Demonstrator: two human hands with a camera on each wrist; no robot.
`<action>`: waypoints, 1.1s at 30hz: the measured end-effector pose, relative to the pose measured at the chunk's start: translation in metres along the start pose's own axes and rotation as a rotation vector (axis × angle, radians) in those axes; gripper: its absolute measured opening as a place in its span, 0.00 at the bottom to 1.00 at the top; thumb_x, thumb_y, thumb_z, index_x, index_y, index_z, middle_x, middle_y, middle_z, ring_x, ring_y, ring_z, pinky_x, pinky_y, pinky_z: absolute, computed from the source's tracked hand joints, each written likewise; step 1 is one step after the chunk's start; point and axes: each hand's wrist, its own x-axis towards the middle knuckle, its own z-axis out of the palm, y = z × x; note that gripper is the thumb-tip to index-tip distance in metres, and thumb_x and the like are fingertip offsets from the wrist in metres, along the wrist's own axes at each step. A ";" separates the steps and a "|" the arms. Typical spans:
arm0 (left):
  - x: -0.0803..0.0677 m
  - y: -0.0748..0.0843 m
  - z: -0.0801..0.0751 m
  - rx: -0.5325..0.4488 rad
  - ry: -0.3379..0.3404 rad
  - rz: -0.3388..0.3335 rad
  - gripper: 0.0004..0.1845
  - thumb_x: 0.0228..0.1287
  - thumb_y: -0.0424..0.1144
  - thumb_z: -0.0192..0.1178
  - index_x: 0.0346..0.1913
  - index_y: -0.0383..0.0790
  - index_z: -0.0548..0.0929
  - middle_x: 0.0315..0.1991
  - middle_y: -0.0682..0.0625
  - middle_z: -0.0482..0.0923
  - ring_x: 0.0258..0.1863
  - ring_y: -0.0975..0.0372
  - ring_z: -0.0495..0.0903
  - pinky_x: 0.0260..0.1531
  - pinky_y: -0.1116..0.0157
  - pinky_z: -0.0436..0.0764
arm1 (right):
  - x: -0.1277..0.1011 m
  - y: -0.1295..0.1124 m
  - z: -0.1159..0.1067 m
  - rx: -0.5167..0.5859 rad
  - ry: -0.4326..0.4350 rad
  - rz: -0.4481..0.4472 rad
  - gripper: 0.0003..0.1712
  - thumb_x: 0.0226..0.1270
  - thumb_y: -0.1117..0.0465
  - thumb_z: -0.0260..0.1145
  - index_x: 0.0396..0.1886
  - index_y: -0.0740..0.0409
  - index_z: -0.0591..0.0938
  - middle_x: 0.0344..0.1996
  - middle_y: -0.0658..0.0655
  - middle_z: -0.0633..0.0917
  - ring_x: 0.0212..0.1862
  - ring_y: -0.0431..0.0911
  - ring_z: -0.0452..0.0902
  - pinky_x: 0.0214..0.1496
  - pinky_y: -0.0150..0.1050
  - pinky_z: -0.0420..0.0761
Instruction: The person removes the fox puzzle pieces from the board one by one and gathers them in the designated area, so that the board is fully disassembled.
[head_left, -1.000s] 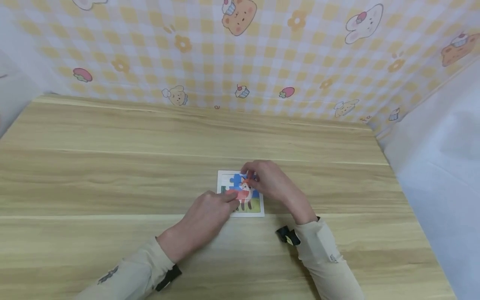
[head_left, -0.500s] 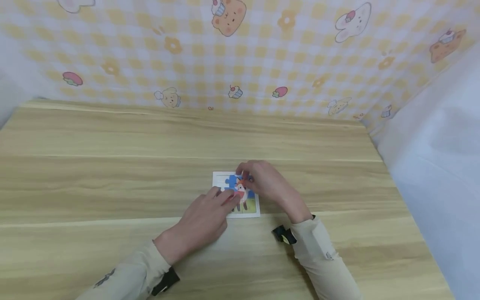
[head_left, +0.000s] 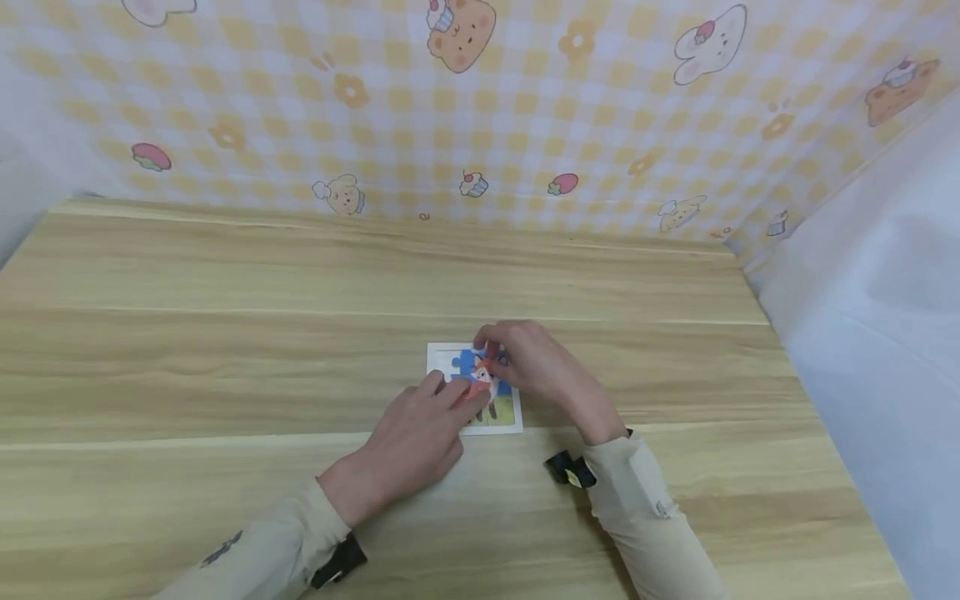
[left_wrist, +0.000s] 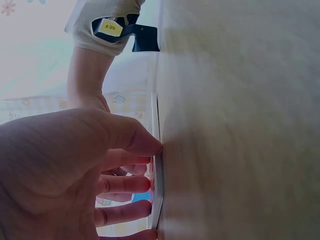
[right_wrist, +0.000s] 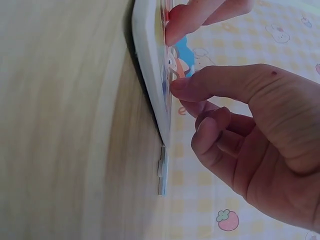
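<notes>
A small fox jigsaw puzzle (head_left: pixel 483 373) lies in a white-rimmed tray (head_left: pixel 495 431) on the table. From the lower left, my left hand (head_left: pixel 416 433) reaches over it, fingers spread and fingertips on the picture. In the left wrist view the left thumb (left_wrist: pixel 142 142) rests at the tray's near edge. My right hand (head_left: pixel 532 358) is at the upper right of the puzzle, its thumb and index finger pinching a jigsaw piece (right_wrist: pixel 184 52) with blue and orange on it. That piece tilts up from the picture, partly hidden by the fingers. The other right fingers curl inward.
Just beyond the tray, a loose flat piece (right_wrist: pixel 163 172) lies on the wooden table (head_left: pixel 225 358). A yellow checked cloth (head_left: pixel 412 108) with cartoon prints hangs behind the table. A white sheet (head_left: pixel 877 333) hangs at the right.
The left fingers have spread and shifted right across the fox picture. My right hand keeps its place at the puzzle's upper right. The head view has swung slightly.
</notes>
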 end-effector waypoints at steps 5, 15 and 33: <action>0.002 0.001 0.000 -0.007 -0.013 -0.009 0.27 0.45 0.37 0.51 0.56 0.47 0.70 0.46 0.51 0.67 0.29 0.61 0.58 0.16 0.71 0.58 | -0.001 0.001 0.000 -0.012 -0.001 -0.001 0.13 0.47 0.67 0.64 0.36 0.53 0.79 0.25 0.45 0.77 0.28 0.36 0.71 0.30 0.27 0.70; 0.002 0.002 -0.001 0.002 -0.016 -0.017 0.27 0.45 0.35 0.50 0.55 0.48 0.71 0.44 0.52 0.67 0.28 0.61 0.58 0.15 0.72 0.57 | -0.001 0.001 0.002 0.037 0.024 -0.053 0.15 0.45 0.71 0.63 0.35 0.56 0.78 0.25 0.46 0.77 0.27 0.37 0.70 0.28 0.26 0.71; 0.000 0.002 -0.003 0.032 -0.029 -0.006 0.27 0.48 0.37 0.51 0.56 0.48 0.70 0.41 0.52 0.66 0.28 0.60 0.58 0.15 0.72 0.56 | -0.002 -0.001 -0.002 0.055 0.096 -0.034 0.09 0.50 0.67 0.62 0.33 0.55 0.79 0.27 0.46 0.76 0.25 0.37 0.68 0.26 0.26 0.71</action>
